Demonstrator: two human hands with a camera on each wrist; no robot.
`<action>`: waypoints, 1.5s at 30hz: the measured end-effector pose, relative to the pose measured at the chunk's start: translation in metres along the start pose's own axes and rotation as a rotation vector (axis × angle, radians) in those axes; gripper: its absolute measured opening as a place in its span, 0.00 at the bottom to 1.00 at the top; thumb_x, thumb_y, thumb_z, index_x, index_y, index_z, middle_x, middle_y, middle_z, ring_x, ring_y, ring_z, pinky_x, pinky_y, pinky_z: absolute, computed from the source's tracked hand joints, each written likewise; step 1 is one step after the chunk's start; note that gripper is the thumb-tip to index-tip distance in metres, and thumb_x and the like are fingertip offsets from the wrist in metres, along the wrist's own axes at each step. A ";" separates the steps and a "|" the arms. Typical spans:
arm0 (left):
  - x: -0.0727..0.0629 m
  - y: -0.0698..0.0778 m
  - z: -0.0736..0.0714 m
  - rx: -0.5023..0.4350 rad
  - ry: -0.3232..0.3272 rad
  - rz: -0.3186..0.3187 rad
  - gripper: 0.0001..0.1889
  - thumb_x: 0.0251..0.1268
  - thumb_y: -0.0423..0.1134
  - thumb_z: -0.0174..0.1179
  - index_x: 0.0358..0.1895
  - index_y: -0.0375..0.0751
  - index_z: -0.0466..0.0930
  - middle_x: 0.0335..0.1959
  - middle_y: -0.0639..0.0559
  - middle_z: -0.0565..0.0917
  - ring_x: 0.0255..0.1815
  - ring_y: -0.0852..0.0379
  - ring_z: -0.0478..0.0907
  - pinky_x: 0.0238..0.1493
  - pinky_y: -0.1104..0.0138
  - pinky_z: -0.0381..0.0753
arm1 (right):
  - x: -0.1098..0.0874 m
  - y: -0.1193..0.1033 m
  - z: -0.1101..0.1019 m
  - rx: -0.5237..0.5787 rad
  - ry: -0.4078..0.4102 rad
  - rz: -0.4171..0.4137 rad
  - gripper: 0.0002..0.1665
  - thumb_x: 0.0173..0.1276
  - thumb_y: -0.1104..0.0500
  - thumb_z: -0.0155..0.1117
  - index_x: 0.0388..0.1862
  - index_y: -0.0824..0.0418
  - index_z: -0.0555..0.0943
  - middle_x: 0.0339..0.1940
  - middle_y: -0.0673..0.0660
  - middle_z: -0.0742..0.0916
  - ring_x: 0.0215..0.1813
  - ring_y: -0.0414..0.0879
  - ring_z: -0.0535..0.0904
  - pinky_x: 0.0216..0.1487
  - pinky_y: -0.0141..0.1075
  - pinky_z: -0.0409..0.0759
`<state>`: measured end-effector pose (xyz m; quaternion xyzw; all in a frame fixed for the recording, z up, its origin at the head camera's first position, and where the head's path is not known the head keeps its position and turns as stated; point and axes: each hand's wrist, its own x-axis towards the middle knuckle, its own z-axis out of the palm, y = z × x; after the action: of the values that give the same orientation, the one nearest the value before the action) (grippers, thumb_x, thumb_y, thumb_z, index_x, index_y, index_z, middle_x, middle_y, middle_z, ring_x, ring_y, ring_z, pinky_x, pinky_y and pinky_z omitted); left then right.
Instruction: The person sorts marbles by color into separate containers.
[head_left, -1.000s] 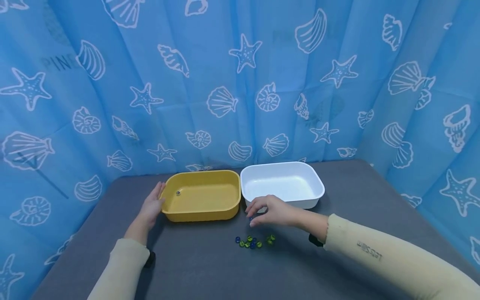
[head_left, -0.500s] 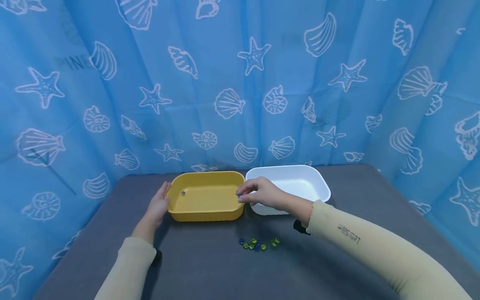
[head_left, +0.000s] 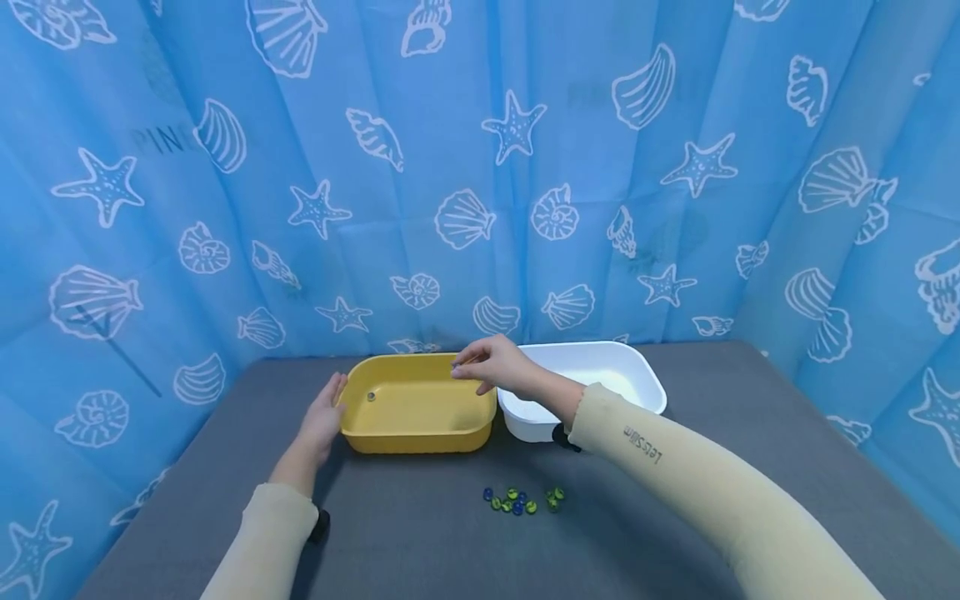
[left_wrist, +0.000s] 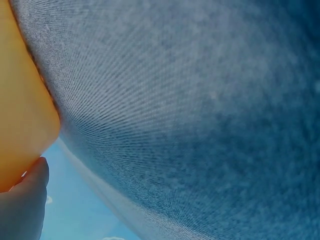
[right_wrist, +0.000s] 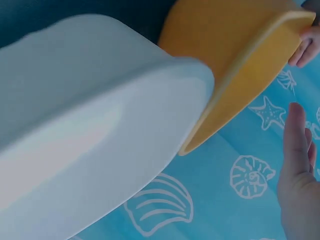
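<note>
My right hand (head_left: 491,367) is above the right part of the yellow basin (head_left: 416,443), pinching a small blue marble (head_left: 454,365) that its fingertips mostly cover. At the basin's left end, my left hand (head_left: 321,425) touches the wall and rim with fairly straight fingers. The left wrist view catches one of its digits (left_wrist: 35,180) against the yellow wall. Inside the basin, toward the left, lies a small round greyish thing (head_left: 371,397), perhaps a marble. Several green and blue marbles (head_left: 517,507) lie loosely grouped on the grey cloth in front of the basins.
A white basin (head_left: 658,400) stands right beside the yellow one, under my right forearm. Grey cloth (head_left: 420,542) covers the table. Behind it hangs a blue curtain (head_left: 465,275) with white shells and starfish.
My right hand has carried the blue marble up and left, from in front of the white basin to over the yellow one. My left hand stays at the yellow basin; the head view shifts slightly.
</note>
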<state>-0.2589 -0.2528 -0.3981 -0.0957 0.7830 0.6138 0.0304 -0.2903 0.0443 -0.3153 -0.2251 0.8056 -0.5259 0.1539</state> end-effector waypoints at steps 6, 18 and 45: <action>-0.001 0.000 -0.001 -0.016 0.013 0.005 0.31 0.78 0.26 0.29 0.78 0.42 0.29 0.79 0.46 0.38 0.78 0.45 0.33 0.75 0.51 0.40 | 0.019 -0.006 0.004 0.021 -0.003 -0.017 0.14 0.68 0.60 0.65 0.50 0.66 0.83 0.44 0.57 0.85 0.49 0.51 0.82 0.37 0.42 0.85; -0.003 -0.004 -0.004 -0.006 0.019 0.029 0.31 0.77 0.25 0.29 0.78 0.39 0.31 0.79 0.44 0.39 0.78 0.44 0.34 0.75 0.52 0.41 | 0.057 -0.020 0.014 0.011 -0.058 -0.029 0.15 0.69 0.61 0.65 0.51 0.65 0.83 0.47 0.57 0.85 0.51 0.50 0.80 0.43 0.46 0.85; -0.002 -0.001 0.002 0.002 0.051 0.017 0.32 0.77 0.25 0.30 0.79 0.42 0.34 0.79 0.46 0.43 0.78 0.45 0.36 0.75 0.51 0.43 | 0.113 -0.016 0.037 -0.090 -0.209 -0.033 0.16 0.67 0.60 0.67 0.52 0.64 0.83 0.51 0.55 0.85 0.57 0.49 0.77 0.48 0.44 0.83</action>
<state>-0.2574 -0.2512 -0.3988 -0.1045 0.7848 0.6108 0.0052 -0.3653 -0.0496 -0.3164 -0.2984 0.8042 -0.4655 0.2180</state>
